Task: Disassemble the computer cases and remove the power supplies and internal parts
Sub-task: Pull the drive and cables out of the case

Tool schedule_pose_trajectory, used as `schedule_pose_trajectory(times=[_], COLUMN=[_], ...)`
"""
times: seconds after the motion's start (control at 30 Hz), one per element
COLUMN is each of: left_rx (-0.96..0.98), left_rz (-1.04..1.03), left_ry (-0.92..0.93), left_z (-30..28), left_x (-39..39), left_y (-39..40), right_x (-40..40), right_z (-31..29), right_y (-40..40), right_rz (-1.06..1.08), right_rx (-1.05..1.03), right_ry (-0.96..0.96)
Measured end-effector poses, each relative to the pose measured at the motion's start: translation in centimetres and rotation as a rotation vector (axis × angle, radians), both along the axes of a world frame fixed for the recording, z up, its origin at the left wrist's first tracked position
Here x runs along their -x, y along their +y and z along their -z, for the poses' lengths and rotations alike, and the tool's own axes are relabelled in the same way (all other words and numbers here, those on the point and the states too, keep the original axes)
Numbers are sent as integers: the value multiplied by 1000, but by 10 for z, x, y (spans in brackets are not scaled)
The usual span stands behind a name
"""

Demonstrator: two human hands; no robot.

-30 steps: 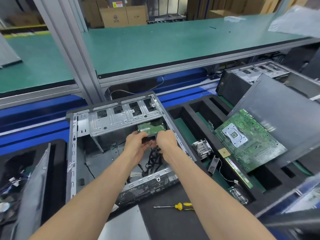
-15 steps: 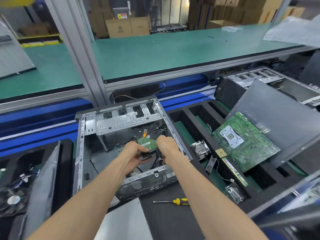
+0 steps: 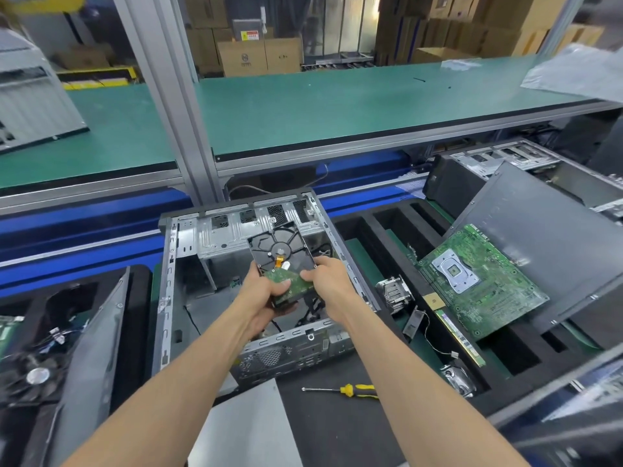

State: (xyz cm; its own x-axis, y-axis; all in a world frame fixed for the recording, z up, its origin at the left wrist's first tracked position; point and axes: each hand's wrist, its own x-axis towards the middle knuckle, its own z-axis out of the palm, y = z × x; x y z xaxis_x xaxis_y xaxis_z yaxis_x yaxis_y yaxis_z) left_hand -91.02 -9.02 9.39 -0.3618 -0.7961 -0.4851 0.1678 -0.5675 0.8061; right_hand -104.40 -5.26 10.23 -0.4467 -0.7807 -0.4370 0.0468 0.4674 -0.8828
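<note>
Hard drive (image 3: pixel 281 252), circuit side up, sitting tilted above the open computer case (image 3: pixel 168 264), w/ left hand (image 3: pixel 266 298) gripping its near-left edge, thumb lying on the green board, and right hand (image 3: pixel 328 278) pinching its right edge. Screwdriver (image 3: pixel 340 389) lying on black mat (image 3: pixel 337 429) nearby; motherboard (image 3: pixel 480 281) resting in foam tray (image 3: pixel 367 224) at right.

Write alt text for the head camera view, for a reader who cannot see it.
Two bare hands, left hand and right hand, hold a black hard drive with a green circuit board above an open grey metal computer case. A yellow-handled screwdriver lies in front; a green motherboard rests to the right.
</note>
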Motion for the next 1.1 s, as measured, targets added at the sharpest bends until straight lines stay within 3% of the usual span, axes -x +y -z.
schedule_pose_trajectory(times=[0.3, 0.5, 0.9, 1.1], left_rx=[121, 135, 87, 120], left_rz=[-237, -250, -310, -320], left_ry=[169, 165, 238, 242], left_z=[0, 3, 5, 6], left_x=[-5, -4, -4, -5], left_y=[-9, -13, -17, -18], right_x=[-5, -6, -13, -14], right_z=[-2, -1, 4, -1], right_y=[1, 3, 1, 2], right_rz=[-46, -173, -83, -164], right_rx=[12, 110, 216, 185], right_ry=[28, 23, 153, 60])
